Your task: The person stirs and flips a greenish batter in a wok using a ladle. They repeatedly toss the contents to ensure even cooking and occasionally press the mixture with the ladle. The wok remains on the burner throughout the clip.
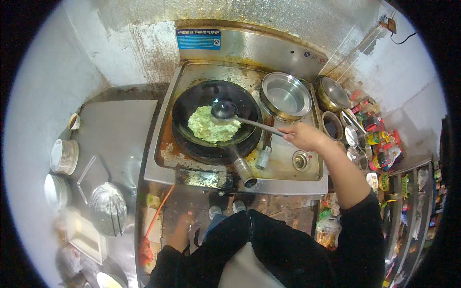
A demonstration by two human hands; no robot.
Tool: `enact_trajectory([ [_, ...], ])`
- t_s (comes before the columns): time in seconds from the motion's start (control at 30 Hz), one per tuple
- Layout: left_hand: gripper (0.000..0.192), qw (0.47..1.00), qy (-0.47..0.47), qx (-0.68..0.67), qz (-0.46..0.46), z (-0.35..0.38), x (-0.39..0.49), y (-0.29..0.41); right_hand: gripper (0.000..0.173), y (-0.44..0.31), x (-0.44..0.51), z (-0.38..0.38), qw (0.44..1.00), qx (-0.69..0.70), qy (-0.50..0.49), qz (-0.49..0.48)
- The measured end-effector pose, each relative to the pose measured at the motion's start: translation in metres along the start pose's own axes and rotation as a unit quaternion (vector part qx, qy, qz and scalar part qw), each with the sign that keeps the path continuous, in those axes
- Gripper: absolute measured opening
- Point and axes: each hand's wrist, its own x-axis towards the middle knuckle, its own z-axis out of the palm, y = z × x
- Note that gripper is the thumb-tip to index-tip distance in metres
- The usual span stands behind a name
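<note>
My right hand [303, 136] grips the long metal handle of a ladle [224, 109]. The ladle's dark bowl rests on the upper right edge of a pale green, batter-like mass [212, 126] inside a black wok [191, 93]. The wok sits over the left part of a steel gas range, its tubular handle [244, 169] pointing towards me. Low beside my body hangs my left hand [188, 217], wearing a bracelet; it is away from the wok, and its fingers are too small and unclear to read.
Right of the wok stands a metal pot [286, 94] of clear liquid. Bowls, a lidded pot [333, 93] and condiment bottles crowd the right side. The left steel table [119, 144] bears stacked plates [65, 156], a floury bowl with chopsticks [108, 207] and a white tray [85, 235].
</note>
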Motion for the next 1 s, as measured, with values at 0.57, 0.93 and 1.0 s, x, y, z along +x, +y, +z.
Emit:
enact_trajectory([
  [0.57,0.025,0.967,0.142,0.041,0.206,0.013,0.031,0.111,0.038,0.016,-0.057,0.029,0.916,0.385,-0.030,0.112],
  [0.93,0.025,0.958,0.171,0.115,0.198,0.003,0.019,0.117,0.039,0.014,-0.071,0.031,0.886,0.442,-0.025,0.141],
  [1.0,0.025,0.954,0.156,0.163,0.198,-0.001,0.012,0.121,0.038,0.014,-0.072,0.033,0.890,0.433,-0.016,0.140],
])
